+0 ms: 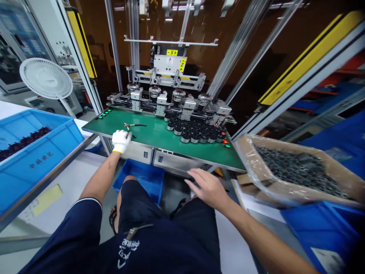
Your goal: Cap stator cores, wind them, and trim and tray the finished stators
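My left hand [121, 141], in a white glove, is at the front left edge of the green worktop [159, 133]. Its fingers are curled, and whatever they may hold is hidden. Beside its thumb lies a pair of pliers [134, 125] with yellow and black handles spread apart; the lower handle comes up against the thumb. My bare right hand [208, 187] hovers above my right thigh, fingers stretched out, with nothing in it. Several round black parts with metal rims [194, 133] stand close together on the right half of the worktop.
Behind the worktop stands a machine with a row of clamps [161, 102]. On the left are a blue crate [54, 146] of dark red parts and a white fan [46, 78]. A plastic-lined carton [253, 163] of grey parts stands right. A blue bin [142, 179] sits below.
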A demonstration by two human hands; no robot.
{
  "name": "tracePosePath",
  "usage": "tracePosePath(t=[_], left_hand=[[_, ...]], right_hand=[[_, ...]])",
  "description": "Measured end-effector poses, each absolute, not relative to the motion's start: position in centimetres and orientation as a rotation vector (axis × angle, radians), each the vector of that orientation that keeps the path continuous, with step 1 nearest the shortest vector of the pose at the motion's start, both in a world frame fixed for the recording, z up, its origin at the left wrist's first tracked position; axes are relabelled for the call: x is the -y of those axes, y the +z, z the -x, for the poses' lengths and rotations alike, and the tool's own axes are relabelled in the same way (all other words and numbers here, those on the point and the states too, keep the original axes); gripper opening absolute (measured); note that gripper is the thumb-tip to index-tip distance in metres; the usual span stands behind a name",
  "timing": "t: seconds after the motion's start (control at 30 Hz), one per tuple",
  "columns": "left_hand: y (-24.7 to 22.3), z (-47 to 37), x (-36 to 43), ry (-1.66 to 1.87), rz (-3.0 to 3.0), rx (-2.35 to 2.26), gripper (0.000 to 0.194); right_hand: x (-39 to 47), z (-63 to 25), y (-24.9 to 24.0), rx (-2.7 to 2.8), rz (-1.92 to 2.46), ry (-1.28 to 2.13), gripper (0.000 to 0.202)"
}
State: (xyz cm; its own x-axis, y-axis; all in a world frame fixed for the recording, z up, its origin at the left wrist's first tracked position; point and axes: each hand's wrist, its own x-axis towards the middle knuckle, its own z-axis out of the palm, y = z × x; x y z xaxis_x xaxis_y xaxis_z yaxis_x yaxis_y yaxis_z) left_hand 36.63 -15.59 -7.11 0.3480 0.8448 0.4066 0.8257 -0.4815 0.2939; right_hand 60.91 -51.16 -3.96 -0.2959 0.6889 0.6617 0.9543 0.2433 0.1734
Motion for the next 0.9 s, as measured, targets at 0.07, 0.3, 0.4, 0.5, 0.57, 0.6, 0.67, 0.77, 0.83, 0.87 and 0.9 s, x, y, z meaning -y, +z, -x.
tracePosePath(t=[0.07, 0.3, 0.4, 0.5, 0.57, 0.6, 0.67, 0.77, 0.83, 0.87, 0.9], left_hand=[[-7.7, -37.2, 15.3, 0.843, -2.545, -1.577, 0.049], [-9.7, -37.4, 14.0, 0.871, -2.533, -1.568, 0.050], [-10.3, -37.4, 13.6, 0.878, -2.558, -1.549, 0.048], [-10.9, -37.3, 13.7, 1.013, -2.627, -1.479, 0.043], [-11.2, -37.2, 14.0, 1.123, -2.672, -1.430, 0.041], [-11.2, -37.1, 14.1, 1.136, -2.683, -1.420, 0.041], [-11.2, -37.1, 14.5, 1.032, -2.666, -1.434, 0.040], [-10.4, -37.0, 14.9, 0.779, -2.599, -1.476, 0.038], [-9.4, -37.0, 15.0, 0.656, -2.576, -1.493, 0.037], [-8.8, -37.1, 15.0, 0.602, -2.570, -1.498, 0.037], [-8.1, -37.2, 14.9, 0.536, -2.560, -1.501, 0.036]], right_hand=[[46.7, -59.5, -4.0, 2.090, 1.455, -0.700, 0.016], [30.6, -58.0, -5.8, 2.033, 1.501, -0.322, 0.032], [23.5, -57.2, -6.2, 2.039, 1.519, -0.209, 0.050], [17.4, -56.5, -6.6, 2.060, 1.495, -0.172, 0.072], [14.6, -56.5, -7.5, 2.058, 1.483, -0.117, 0.079], [13.8, -56.6, -8.1, 2.048, 1.474, -0.082, 0.079], [12.9, -56.8, -9.3, 2.009, 1.427, -0.017, 0.073], [13.5, -56.8, -9.3, 1.891, 1.309, 0.053, 0.057], [14.4, -56.6, -6.6, 1.755, 1.267, 0.134, 0.048], [15.0, -56.6, -4.2, 1.682, 1.256, 0.181, 0.046], [15.6, -56.7, -1.4, 1.619, 1.243, 0.247, 0.049]])
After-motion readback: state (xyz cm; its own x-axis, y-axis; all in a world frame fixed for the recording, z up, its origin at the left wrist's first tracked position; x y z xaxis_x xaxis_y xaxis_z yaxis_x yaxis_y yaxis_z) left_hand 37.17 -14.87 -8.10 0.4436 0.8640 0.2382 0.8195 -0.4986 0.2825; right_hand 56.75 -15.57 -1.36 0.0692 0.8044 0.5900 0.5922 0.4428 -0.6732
